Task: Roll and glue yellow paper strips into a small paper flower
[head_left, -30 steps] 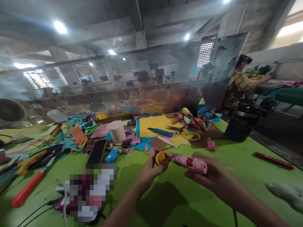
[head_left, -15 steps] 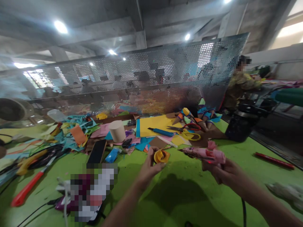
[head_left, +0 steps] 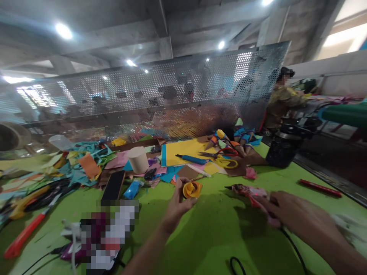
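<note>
My left hand (head_left: 177,204) pinches a small rolled yellow paper flower (head_left: 191,189) and holds it just above the green table (head_left: 218,244). To its right, my right hand (head_left: 286,209) grips a pink glue gun (head_left: 252,191) low over the table, its nozzle pointing left toward the flower with a gap between them. A black cord (head_left: 237,264) trails from the glue gun toward me.
Behind the hands lie a yellow sheet (head_left: 183,151), a blue knife (head_left: 191,159), scissors (head_left: 222,158), paper cones (head_left: 229,139), a paper roll (head_left: 138,159), a phone (head_left: 114,184) and paper scraps (head_left: 83,168). A red-handled tool (head_left: 23,236) lies left, a red stick (head_left: 319,187) right. A person (head_left: 282,101) works behind.
My right hand drew the glue gun away from the flower to the right and lowered it toward the table. My left hand kept the flower almost still. The camera shifted slightly right.
</note>
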Motion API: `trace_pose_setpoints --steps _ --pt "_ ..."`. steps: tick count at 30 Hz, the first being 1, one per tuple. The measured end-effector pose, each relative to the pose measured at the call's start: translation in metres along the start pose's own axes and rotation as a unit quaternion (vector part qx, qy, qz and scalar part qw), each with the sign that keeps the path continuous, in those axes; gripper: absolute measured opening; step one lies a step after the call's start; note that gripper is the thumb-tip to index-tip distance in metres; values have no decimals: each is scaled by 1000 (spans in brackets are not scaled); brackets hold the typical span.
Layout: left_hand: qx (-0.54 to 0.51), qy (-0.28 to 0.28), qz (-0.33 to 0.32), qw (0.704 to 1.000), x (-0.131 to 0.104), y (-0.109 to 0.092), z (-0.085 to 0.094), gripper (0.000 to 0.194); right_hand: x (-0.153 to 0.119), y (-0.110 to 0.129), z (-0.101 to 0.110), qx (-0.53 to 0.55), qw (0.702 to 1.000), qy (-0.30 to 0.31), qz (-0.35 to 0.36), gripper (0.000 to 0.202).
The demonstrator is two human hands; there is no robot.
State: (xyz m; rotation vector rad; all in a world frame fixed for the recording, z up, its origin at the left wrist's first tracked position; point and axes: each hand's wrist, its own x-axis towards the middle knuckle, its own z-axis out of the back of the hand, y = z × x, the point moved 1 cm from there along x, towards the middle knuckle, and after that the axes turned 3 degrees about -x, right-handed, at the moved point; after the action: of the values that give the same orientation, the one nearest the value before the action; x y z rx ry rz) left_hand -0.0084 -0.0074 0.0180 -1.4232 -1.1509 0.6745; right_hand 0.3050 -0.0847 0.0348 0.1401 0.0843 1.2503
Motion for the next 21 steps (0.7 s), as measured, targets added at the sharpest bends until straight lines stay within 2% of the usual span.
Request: trace_pose_setpoints --steps 2,4,5,7,8,10,15,21 --pt "-8 5 -1 1000 -1 0 0 41 -5 5 11 -12 999 -37 -3 39" --pt "-22 16 4 1000 -2 1 0 41 -8 19 20 34 995 -86 46 31" --pt "-31 23 9 999 -2 2 0 42 -10 29 24 77 987 -103 95 27" --pt "-46 34 20 998 -3 3 -1 42 -13 53 28 173 954 -93 226 24" --pt "-50 40 24 998 -4 3 -1 42 -14 67 29 202 937 -80 273 22" --pt "-53 50 30 997 -4 4 -1 43 -16 92 30 248 903 -96 338 17" --pt "-52 75 35 995 -3 7 -1 44 -18 131 26 279 862 -130 403 15" --pt "-9 84 35 996 -2 7 -1 41 -19 141 15 228 856 -184 426 11"
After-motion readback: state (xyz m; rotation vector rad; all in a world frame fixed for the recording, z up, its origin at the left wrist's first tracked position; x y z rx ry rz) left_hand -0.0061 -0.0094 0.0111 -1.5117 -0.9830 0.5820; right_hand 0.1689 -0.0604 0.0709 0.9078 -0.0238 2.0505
